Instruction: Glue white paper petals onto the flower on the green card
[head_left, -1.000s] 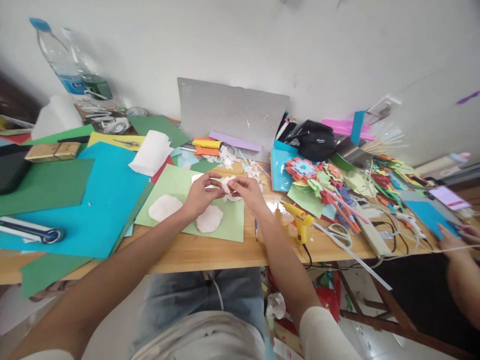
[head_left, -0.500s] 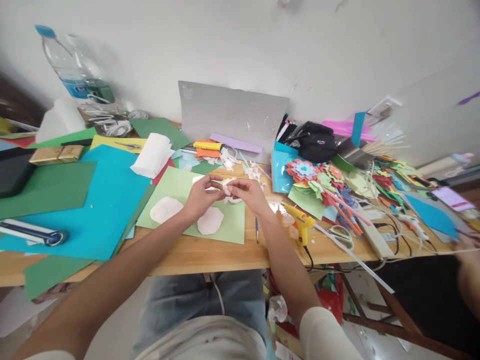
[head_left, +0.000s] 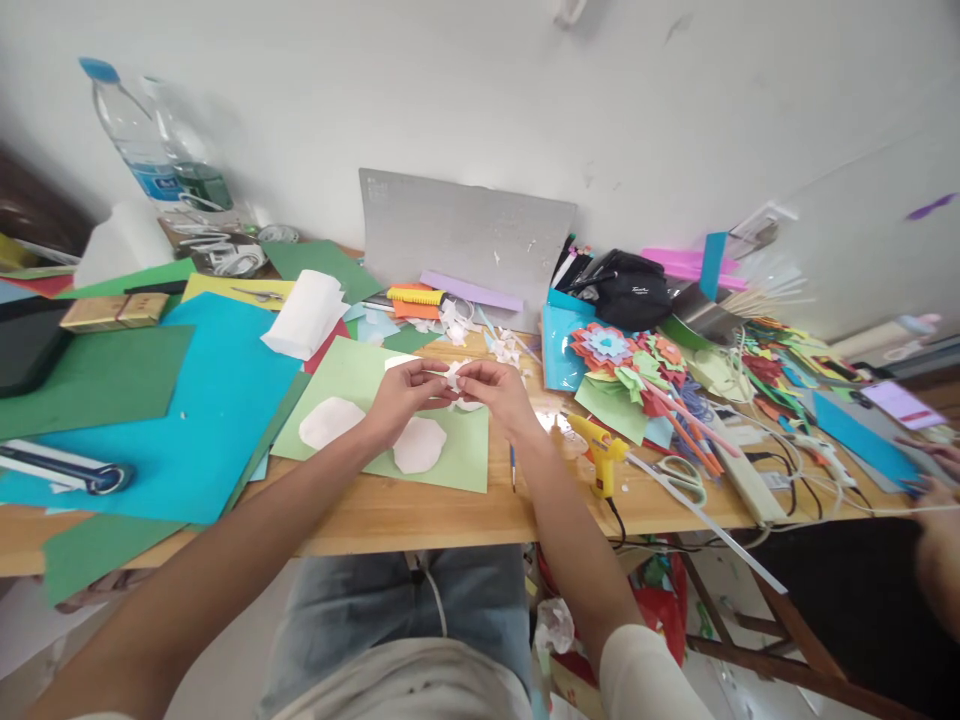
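Both hands meet above a light green sheet of paper. My left hand pinches a small white piece of paper between thumb and fingers. From the other side my right hand grips the same piece with thumb and forefinger. Two rounded white paper cutouts lie on the sheet: one just below my left hand, the other left of it. More white paper shows behind the fingers, partly hidden. A thin brush lies beside the sheet.
A yellow glue gun, scissors and paper flowers lie to the right. Blue paper, a stapler-like tool and a white roll are left. Another person's hand is at the far right.
My fingers have shifted slightly around the small white piece, which both hands still hold. The other person's hand at the far right shows more now. The view has tilted slightly.
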